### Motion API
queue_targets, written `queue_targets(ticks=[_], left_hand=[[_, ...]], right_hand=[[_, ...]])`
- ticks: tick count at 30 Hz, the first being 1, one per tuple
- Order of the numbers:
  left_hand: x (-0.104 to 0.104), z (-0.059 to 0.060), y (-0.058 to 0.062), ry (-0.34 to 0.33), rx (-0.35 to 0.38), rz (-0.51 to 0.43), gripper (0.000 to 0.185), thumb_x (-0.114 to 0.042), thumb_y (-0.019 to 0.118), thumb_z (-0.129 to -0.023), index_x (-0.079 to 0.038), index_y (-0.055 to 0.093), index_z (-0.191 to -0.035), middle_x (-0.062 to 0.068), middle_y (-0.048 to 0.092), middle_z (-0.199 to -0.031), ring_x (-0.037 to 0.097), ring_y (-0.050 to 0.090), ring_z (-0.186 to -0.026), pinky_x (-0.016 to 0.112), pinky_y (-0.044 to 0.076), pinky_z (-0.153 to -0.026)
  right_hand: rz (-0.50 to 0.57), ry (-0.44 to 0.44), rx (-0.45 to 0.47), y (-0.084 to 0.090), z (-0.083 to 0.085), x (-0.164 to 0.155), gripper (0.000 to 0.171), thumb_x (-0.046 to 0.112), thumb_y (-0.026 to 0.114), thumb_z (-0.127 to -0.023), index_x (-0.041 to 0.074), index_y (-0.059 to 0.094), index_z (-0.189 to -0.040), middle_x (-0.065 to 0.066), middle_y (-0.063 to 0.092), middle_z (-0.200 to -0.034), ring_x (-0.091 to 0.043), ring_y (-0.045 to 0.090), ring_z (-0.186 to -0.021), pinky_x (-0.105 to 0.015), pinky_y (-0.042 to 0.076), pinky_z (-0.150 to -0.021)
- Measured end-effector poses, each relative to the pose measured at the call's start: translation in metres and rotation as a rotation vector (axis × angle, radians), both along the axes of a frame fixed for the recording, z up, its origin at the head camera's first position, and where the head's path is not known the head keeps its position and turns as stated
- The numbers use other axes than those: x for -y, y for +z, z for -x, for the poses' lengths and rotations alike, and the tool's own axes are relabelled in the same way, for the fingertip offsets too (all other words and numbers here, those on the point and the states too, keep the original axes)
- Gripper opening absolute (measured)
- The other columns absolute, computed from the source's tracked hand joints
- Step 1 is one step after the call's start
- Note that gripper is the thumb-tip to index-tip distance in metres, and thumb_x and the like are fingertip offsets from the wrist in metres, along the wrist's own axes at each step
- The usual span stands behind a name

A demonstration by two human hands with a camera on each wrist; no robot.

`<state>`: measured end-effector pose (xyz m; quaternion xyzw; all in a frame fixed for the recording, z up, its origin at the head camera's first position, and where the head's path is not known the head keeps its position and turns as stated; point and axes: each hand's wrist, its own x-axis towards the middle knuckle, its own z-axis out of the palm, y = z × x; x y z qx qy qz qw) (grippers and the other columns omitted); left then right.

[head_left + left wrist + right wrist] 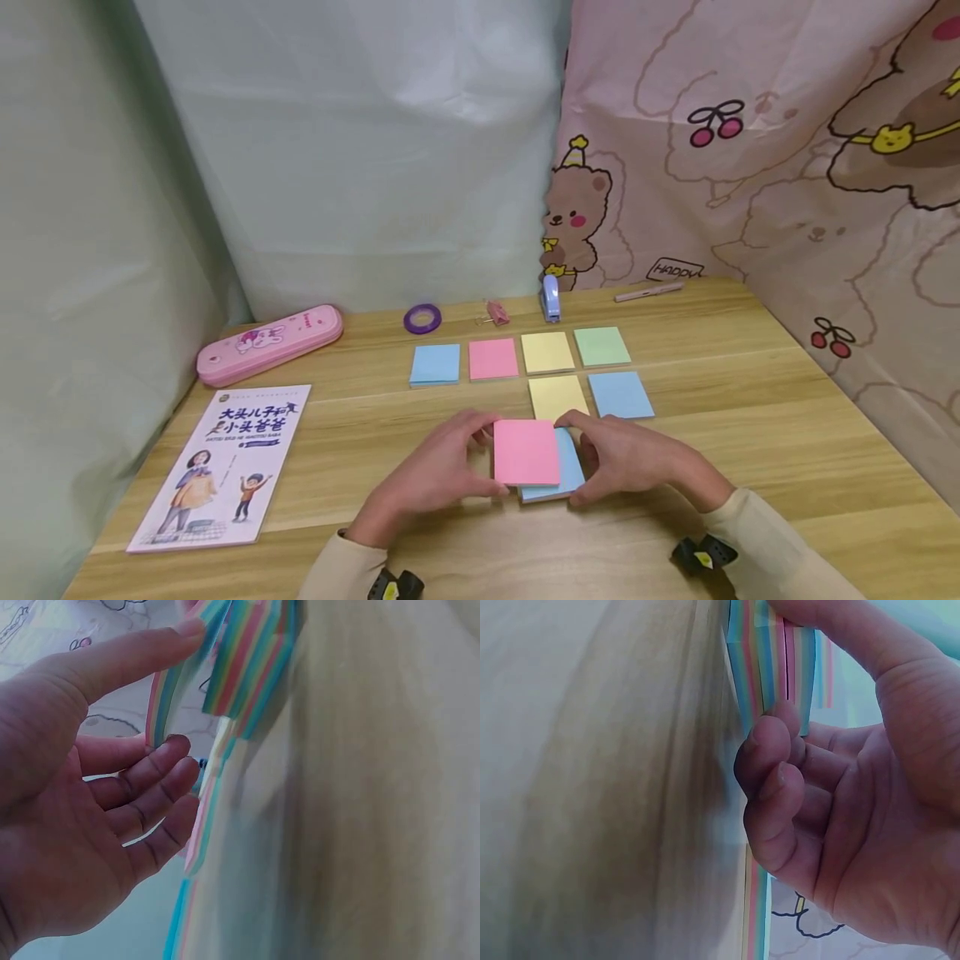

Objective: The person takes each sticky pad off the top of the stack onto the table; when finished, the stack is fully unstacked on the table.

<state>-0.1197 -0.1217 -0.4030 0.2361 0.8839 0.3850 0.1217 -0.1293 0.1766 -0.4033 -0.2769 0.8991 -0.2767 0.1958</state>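
Note:
In the head view my left hand (438, 468) pinches a pink-topped sticky note pad (526, 452) by its left side, thumb at the near corner, index finger at the far one. That pad overlaps a blue-topped sticky note stack (572, 468), which my right hand (626, 457) grips along its right side. The left wrist view has the left hand (97, 780) with the striped edge of its pad (169, 694) tilted, and the stack (251, 664) beside it. In the right wrist view, thumb and fingers of the right hand (870, 795) lie around the striped stack (769, 664).
Behind the hands lie a yellow pad (558, 397) and a blue pad (621, 394). Farther back is a row of blue, pink, yellow and green pads (602, 346). Tape (422, 318), a binder clip (496, 312), stapler (551, 298), pen (649, 292), pencil case (270, 344) and booklet (221, 467) lie around.

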Motion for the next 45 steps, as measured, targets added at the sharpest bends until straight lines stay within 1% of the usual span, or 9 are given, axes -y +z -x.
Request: queue_targets(ticks=[3,12,16,21,25,28,34,38,45], left_hand=[[0.004,0.003,0.003,0.021,-0.012,-0.014,0.084,-0.027,0.097,-0.074,-0.006,0.058,-0.146,0.000,0.063,-0.120,0.020,0.058,-0.112,0.041,0.056,-0.094],[0.018,0.013,0.007,0.122,-0.015,-0.032,0.090,-0.025,0.098,-0.074,-0.004,0.054,-0.150,0.001,0.062,-0.122,0.020,0.057,-0.111,0.044,0.056,-0.097],[0.022,0.021,0.005,0.145,-0.016,-0.042,0.089,-0.022,0.098,-0.074,-0.005,0.055,-0.151,0.002,0.063,-0.125,0.021,0.057,-0.111,0.044,0.056,-0.096],[0.025,0.033,0.002,0.162,0.011,-0.034,0.090,-0.021,0.097,-0.076,-0.002,0.053,-0.153,0.005,0.065,-0.126,0.021,0.057,-0.110,0.040,0.055,-0.092],[0.024,0.043,-0.001,0.158,0.036,-0.014,0.091,-0.021,0.096,-0.077,0.000,0.051,-0.153,0.004,0.065,-0.120,0.020,0.057,-0.105,0.035,0.053,-0.089],[0.024,0.049,-0.003,0.144,0.050,-0.004,0.088,-0.021,0.096,-0.077,0.000,0.054,-0.151,0.004,0.064,-0.116,0.019,0.057,-0.102,0.032,0.051,-0.086],[0.022,0.060,-0.009,0.121,0.062,0.008,0.085,-0.020,0.096,-0.077,0.001,0.056,-0.149,0.007,0.064,-0.116,0.020,0.057,-0.101,0.033,0.051,-0.089],[0.021,0.065,-0.011,0.113,0.078,0.030,0.085,-0.021,0.096,-0.077,0.001,0.056,-0.148,0.007,0.062,-0.113,0.020,0.054,-0.100,0.032,0.049,-0.087],[0.018,0.070,-0.014,0.085,0.038,0.074,0.078,-0.022,0.095,-0.077,-0.002,0.060,-0.143,0.006,0.061,-0.111,0.020,0.051,-0.094,0.031,0.044,-0.077]], right_hand=[[0.003,0.003,-0.007,0.000,-0.001,-0.001,0.086,0.043,0.093,-0.076,0.015,0.049,-0.145,0.012,0.064,-0.079,-0.003,0.054,-0.069,-0.023,0.047,-0.062],[0.005,0.005,-0.014,0.000,-0.001,-0.001,0.083,0.043,0.092,-0.077,0.018,0.050,-0.144,0.014,0.064,-0.078,-0.002,0.054,-0.068,-0.023,0.046,-0.061],[-0.004,0.002,-0.018,0.000,0.000,-0.001,0.083,0.043,0.092,-0.077,0.018,0.050,-0.145,0.014,0.065,-0.079,-0.003,0.055,-0.070,-0.023,0.047,-0.062],[-0.011,0.004,-0.021,0.000,0.001,-0.001,0.085,0.045,0.092,-0.077,0.017,0.050,-0.146,0.014,0.066,-0.081,-0.003,0.056,-0.071,-0.024,0.048,-0.065],[0.006,0.017,-0.015,0.000,0.001,-0.003,0.081,0.044,0.092,-0.078,0.019,0.052,-0.144,0.015,0.065,-0.078,-0.002,0.055,-0.069,-0.023,0.047,-0.063],[0.012,0.024,-0.015,0.000,0.001,-0.004,0.079,0.043,0.091,-0.078,0.020,0.052,-0.143,0.016,0.064,-0.076,-0.001,0.053,-0.067,-0.022,0.045,-0.062],[-0.001,0.022,-0.019,0.001,0.001,-0.004,0.080,0.043,0.092,-0.078,0.019,0.053,-0.143,0.015,0.062,-0.074,-0.001,0.051,-0.065,-0.022,0.044,-0.060],[-0.005,0.022,-0.007,0.002,0.001,-0.003,0.082,0.043,0.092,-0.078,0.017,0.052,-0.145,0.015,0.061,-0.073,-0.001,0.049,-0.064,-0.022,0.042,-0.059],[-0.015,0.013,0.000,0.003,0.000,-0.003,0.084,0.044,0.092,-0.078,0.017,0.051,-0.146,0.015,0.061,-0.073,-0.001,0.049,-0.065,-0.022,0.042,-0.060]])
